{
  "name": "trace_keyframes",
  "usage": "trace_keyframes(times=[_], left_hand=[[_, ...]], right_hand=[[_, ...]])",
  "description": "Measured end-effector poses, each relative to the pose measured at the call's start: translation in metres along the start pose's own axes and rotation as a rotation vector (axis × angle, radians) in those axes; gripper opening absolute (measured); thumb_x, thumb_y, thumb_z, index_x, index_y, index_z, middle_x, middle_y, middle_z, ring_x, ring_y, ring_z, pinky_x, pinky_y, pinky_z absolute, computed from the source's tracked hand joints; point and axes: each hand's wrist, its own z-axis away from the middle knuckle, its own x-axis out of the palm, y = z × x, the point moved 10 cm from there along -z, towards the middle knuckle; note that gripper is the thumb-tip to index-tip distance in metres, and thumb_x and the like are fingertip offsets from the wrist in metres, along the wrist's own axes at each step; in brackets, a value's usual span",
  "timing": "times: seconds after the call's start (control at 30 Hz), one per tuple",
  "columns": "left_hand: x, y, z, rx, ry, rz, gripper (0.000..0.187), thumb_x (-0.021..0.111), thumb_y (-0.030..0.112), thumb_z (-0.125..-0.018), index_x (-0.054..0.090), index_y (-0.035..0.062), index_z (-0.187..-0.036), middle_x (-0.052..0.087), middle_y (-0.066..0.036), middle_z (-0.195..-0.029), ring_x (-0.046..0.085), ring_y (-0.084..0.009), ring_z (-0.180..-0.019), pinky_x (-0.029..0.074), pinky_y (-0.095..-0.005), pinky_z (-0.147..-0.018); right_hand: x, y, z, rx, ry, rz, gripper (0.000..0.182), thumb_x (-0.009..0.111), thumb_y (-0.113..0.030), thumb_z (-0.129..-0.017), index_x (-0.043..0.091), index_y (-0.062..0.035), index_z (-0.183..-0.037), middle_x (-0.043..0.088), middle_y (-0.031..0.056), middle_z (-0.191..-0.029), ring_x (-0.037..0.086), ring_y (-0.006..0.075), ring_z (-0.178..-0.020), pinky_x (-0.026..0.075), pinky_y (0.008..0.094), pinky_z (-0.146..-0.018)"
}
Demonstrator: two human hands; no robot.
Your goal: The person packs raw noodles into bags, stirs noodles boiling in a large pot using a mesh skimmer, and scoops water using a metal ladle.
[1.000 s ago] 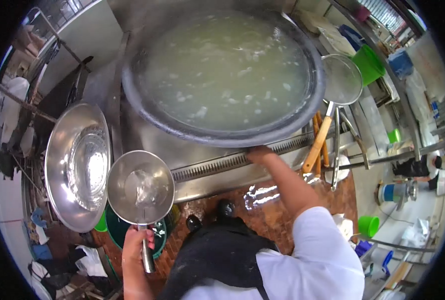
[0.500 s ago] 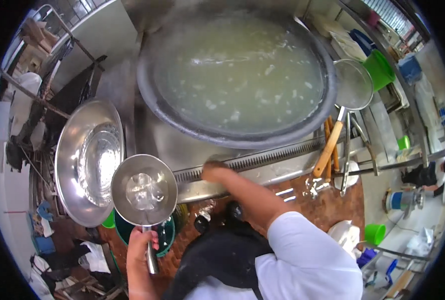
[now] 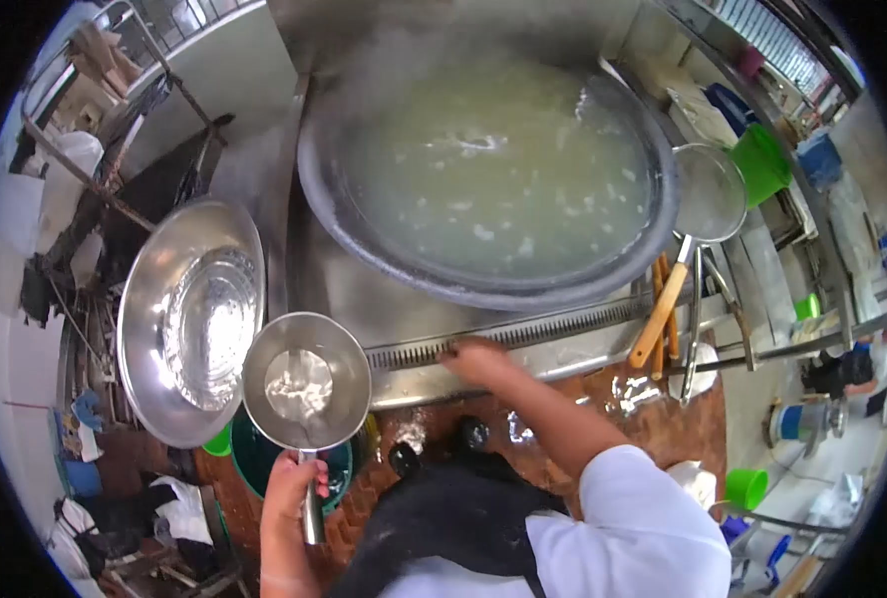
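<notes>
While metal pan (image 3: 307, 384) is grasped in left hand (image 3: 289, 486), lying at 12 o'clock from fingers (image 3: 318, 477), handle (image 3: 313, 522) aligned 12-to-6, right hand (image 3: 478, 360) is seen at 2 o'clock, near slotted grate (image 3: 563, 324), grip unclear.

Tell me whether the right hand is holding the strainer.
No, the right hand is by the slotted grate, while the strainer lies apart from it, beside the pot.

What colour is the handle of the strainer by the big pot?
The strainer's handle is orangey-brown, best seen in the head view.
</notes>
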Motion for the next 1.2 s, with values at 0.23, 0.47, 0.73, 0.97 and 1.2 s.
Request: trace_keyframes(times=[0.23,0.47,0.73,0.97,1.2], left_hand=[[0.021,0.04,-0.013,0.268,0.072,-0.466,0.029,0.06,0.011,-0.071,0.052,-0.002,-0.095,0.056,-0.01,-0.066,0.054,-0.0189,-0.049,0.045,-0.0296,-0.046],[0.055,0.102,-0.007,0.611,0.343,-1.169,0.032,0.06,0.019,-0.071,0.054,0.004,-0.099,0.061,-0.02,-0.079,0.059,-0.0394,-0.075,0.046,-0.0455,-0.066],[-0.006,0.068,-0.018,0.49,0.203,-0.655,0.031,0.062,0.015,-0.073,0.054,0.0011,-0.1,0.062,-0.012,-0.078,0.06,-0.0244,-0.058,0.047,-0.0345,-0.052],[-0.103,-0.056,0.035,0.037,0.175,-0.135,0.007,0.06,0.002,-0.07,0.058,-0.0043,-0.068,0.057,-0.007,-0.057,0.053,-0.0132,-0.045,0.044,-0.0243,-0.042],[-0.145,-0.168,0.044,-0.155,0.179,-0.026,0.016,0.055,0.002,-0.075,0.054,-0.0026,-0.09,0.055,-0.007,-0.061,0.052,-0.0126,-0.046,0.042,-0.0243,-0.04]], right_hand=[[0.036,-0.086,-0.042,-0.206,0.047,-0.104,0.038,0.056,-0.033,-0.079,0.062,-0.0056,-0.104,0.061,0.0186,-0.106,0.059,0.0352,-0.097,0.047,0.0416,-0.084],[0.049,-0.1,-0.081,-0.122,0.042,-0.024,0.035,0.055,-0.023,-0.077,0.062,-0.0005,-0.102,0.06,0.0186,-0.11,0.057,0.0349,-0.103,0.045,0.0397,-0.089],[0.01,0.05,-0.073,-0.037,0.018,0.164,0.048,0.049,-0.038,-0.077,0.062,-0.0009,-0.105,0.057,0.0238,-0.113,0.055,0.0374,-0.106,0.041,0.0416,-0.094],[-0.094,0.152,0.034,0.473,0.226,0.336,0.053,0.041,-0.046,-0.083,0.058,-0.0074,-0.115,0.051,0.0188,-0.124,0.049,0.0355,-0.114,0.038,0.0417,-0.096],[-0.014,0.047,-0.035,0.239,-0.04,0.347,0.059,0.05,-0.054,-0.076,0.062,-0.0063,-0.111,0.055,0.0191,-0.12,0.051,0.0336,-0.113,0.039,0.0388,-0.095]])
